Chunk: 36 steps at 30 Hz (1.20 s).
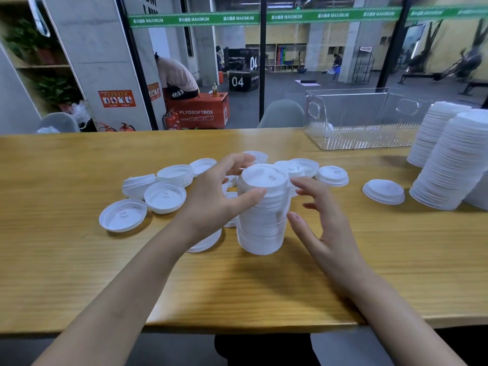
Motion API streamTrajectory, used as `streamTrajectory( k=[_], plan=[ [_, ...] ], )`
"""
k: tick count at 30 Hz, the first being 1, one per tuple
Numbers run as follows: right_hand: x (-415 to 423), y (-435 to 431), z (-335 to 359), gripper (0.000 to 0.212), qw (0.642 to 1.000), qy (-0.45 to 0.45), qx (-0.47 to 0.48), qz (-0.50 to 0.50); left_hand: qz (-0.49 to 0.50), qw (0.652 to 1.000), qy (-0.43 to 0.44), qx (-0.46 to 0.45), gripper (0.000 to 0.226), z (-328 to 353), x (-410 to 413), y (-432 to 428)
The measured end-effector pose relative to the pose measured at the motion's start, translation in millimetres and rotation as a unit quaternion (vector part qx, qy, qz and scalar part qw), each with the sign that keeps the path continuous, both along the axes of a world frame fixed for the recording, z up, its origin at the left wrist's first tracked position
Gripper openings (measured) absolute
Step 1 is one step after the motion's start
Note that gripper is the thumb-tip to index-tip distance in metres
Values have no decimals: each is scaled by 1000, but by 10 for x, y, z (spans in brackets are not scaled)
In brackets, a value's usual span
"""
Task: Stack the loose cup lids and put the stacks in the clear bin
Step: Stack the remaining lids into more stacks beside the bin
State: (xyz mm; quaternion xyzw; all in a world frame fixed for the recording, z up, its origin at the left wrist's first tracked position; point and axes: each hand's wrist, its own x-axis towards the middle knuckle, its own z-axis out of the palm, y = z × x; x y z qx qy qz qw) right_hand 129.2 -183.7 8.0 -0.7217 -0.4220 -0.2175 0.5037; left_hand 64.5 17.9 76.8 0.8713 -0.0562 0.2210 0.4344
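A stack of white cup lids [261, 215] stands in the middle of the wooden table [79, 273]. My left hand [216, 199] is at its left side, thumb touching the upper rim, fingers spread and curved behind it. My right hand [322, 220] hovers just right of the stack with fingers spread, apart from it. Several loose white lids [163, 196] lie scattered behind and to the left. One single lid [383, 191] lies to the right. The clear bin [361, 120] sits at the back right.
Two tall lid stacks [454, 165] stand at the right edge beside the bin. A glass wall runs behind the table, with chair backs [282, 113] just beyond the far edge. The table's near edge is close to my body.
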Motion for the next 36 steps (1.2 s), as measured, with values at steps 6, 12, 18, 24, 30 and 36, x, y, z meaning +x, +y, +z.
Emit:
streamTrajectory(
  k=[6, 12, 18, 24, 30, 36],
  plan=[
    [-9, 3, 2, 41, 1000, -6, 3, -7, -15, 1000, -3, 6, 47, -34, -6, 10],
    [-17, 1, 25, 47, 999, -27, -22, -19, -13, 1000, 1, 10, 76, -133, 6, 12],
    [-20, 5, 25, 45, 999, -23, -22, -18, -7, 1000, -6, 17, 68, -194, -30, 44],
    [-15, 8, 11, 48, 1000, -3, -6, -8, 54, 996, -9, 73, 61, -440, -288, 422],
    [-6, 13, -8, 47, 1000, -4, -5, -9, 112, 972, 47, 200, 66, -777, -472, 804],
    [-10, 13, -14, 46, 1000, -10, -7, -11, 121, 963, 62, 233, 62, -847, -497, 816]
  ],
)
